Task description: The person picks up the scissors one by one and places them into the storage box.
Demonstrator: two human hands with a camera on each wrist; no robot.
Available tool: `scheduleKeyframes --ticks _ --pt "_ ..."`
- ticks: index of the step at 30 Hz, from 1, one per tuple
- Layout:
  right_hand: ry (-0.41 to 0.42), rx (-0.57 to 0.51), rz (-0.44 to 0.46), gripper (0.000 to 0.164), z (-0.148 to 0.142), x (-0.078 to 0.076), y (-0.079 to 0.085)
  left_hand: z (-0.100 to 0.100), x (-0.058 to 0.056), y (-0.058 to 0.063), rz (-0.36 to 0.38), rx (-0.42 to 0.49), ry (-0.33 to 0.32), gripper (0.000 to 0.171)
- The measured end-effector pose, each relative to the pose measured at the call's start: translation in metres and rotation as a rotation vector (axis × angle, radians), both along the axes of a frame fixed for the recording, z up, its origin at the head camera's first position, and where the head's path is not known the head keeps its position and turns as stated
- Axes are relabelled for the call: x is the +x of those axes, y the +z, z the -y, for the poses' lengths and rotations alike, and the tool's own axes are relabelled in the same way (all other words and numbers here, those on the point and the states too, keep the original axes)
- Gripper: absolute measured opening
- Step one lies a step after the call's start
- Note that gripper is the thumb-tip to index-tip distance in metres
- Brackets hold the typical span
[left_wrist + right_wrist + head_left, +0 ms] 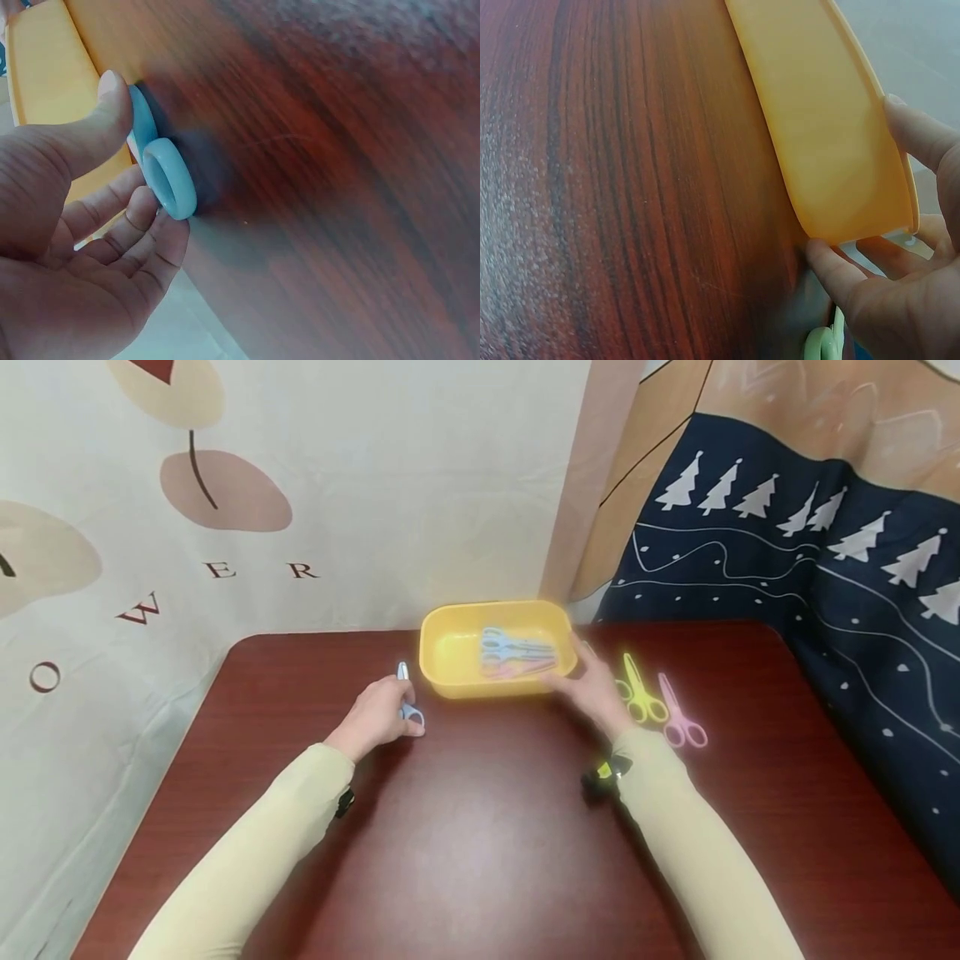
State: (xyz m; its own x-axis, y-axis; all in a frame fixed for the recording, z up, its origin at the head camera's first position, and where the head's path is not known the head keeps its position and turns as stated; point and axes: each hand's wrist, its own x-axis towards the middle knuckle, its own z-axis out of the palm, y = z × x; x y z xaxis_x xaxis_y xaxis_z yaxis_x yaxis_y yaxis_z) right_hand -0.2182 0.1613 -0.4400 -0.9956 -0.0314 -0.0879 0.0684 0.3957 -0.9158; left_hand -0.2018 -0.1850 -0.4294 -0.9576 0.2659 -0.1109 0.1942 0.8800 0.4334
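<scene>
My left hand (381, 710) pinches a pair of light blue scissors (412, 712) between thumb and fingers, blade pointing away from me, to the left of a yellow plastic bin (495, 692). In the left wrist view the blue handle loop (186, 189) pokes out below the thumb. At the bin's right end, my right hand (588, 685) grips the corner. The right wrist view has its thumb (919, 135) on the rim and the other fingers around the end wall. Inside the bin lie several blue scissors (504, 647) and pink scissors (517, 670), side by side.
Right of the bin, yellow-green scissors (634, 687) and pink scissors (672, 706) lie on the dark red wooden table (465, 827). Another yellow-green handle (622, 690) is partly hidden by the right hand. Patterned cloth (420, 485) hangs behind the table.
</scene>
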Motion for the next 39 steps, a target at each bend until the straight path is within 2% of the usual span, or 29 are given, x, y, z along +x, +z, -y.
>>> scheduleKeyframes --ticks 16,22,25,30,39 --pt "-0.004 -0.010 0.011 0.095 0.001 0.000 0.003 -0.005 0.005 0.010 0.003 -0.027 -0.020 0.037" --pt "0.003 -0.012 0.006 0.095 0.003 0.000 0.003 -0.001 0.009 0.013 -0.003 -0.072 -0.034 0.038" --pt "0.006 -0.007 0.002 0.095 0.003 0.000 0.002 0.000 0.011 0.014 -0.017 -0.109 -0.046 0.045" --pt "0.009 0.000 0.004 0.095 0.002 0.000 0.003 0.003 0.012 0.011 -0.043 -0.133 -0.065 0.054" --pt "0.003 -0.003 0.029 0.095 0.001 0.000 0.004 0.012 0.009 0.008 -0.070 -0.103 -0.099 0.047"
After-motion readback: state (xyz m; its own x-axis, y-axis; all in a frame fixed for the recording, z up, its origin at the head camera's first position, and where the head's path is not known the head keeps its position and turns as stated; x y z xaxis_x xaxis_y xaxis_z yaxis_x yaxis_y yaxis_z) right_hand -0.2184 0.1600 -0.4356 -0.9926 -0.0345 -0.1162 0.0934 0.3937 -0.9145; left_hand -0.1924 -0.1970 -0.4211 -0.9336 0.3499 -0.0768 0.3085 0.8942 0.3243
